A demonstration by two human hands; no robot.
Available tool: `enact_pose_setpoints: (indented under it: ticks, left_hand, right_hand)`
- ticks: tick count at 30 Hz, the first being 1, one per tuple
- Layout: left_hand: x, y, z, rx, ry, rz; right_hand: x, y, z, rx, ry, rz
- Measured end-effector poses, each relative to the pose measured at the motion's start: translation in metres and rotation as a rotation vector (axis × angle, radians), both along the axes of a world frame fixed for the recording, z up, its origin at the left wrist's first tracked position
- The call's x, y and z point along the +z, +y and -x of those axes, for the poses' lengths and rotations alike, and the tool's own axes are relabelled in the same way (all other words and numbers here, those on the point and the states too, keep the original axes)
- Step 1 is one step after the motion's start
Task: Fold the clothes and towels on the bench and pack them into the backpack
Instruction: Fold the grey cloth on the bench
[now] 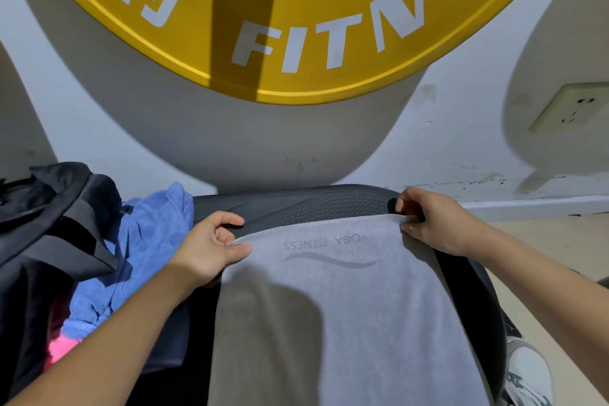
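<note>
Your left hand (211, 244) and right hand (435, 221) each pinch a far corner of the grey towel (346, 306), which is spread flat along the bench (313, 204) with its hem near the far edge. Pull the stitched hem taut and level, then fold squarely. This soft, napped cloth looks limp, and the bench's dimpled top may drag on it.

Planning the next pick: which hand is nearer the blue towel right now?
Left. The left hand pinches the grey towel at its far left corner, right beside the blue towel. The right hand pinches the opposite far corner, across the grey towel from it.
</note>
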State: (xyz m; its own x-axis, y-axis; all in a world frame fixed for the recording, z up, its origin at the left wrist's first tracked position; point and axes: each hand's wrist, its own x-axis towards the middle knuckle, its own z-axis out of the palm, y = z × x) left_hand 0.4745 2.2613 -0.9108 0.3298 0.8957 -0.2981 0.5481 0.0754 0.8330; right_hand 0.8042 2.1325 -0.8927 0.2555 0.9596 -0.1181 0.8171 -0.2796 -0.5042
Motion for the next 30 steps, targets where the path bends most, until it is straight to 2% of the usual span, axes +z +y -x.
enact_pose_setpoints:
  ticks: [4, 6, 9, 12, 14, 16, 21, 26, 30]
  left_hand:
    - [0.007, 0.008, 0.001, -0.136, 0.066, 0.065]
    - [0.008, 0.011, 0.002, -0.131, 0.065, 0.074]
    - [0.005, 0.016, 0.007, -0.051, 0.038, 0.065]
    - [0.003, 0.018, 0.008, 0.030, -0.071, 0.130]
    - [0.005, 0.020, 0.003, 0.049, -0.123, 0.145]
    - [0.006, 0.023, -0.004, 0.067, -0.129, 0.118]
    - [-0.002, 0.038, -0.018, 0.168, -0.053, -0.005]
    - [-0.011, 0.052, -0.027, 0.285, -0.036, -0.036]
    - [-0.020, 0.051, -0.033, 0.367, 0.036, -0.180]
  right_hand:
    - [0.007, 0.009, -0.002, 0.065, -0.078, 0.164]
    - [0.009, 0.010, -0.003, 0.055, -0.067, 0.166]
    - [0.010, 0.007, -0.006, -0.023, 0.141, 0.083]
    - [0.009, 0.006, -0.011, -0.110, 0.387, 0.023]
    - [0.007, 0.008, -0.013, -0.173, 0.431, -0.004]
    - [0.002, 0.012, -0.012, -0.226, 0.386, -0.031]
    - [-0.011, 0.029, -0.004, -0.269, 0.134, -0.120]
    - [-0.021, 0.043, 0.004, -0.448, 0.224, -0.239]
    - [-0.027, 0.047, 0.008, -0.477, 0.156, -0.289]
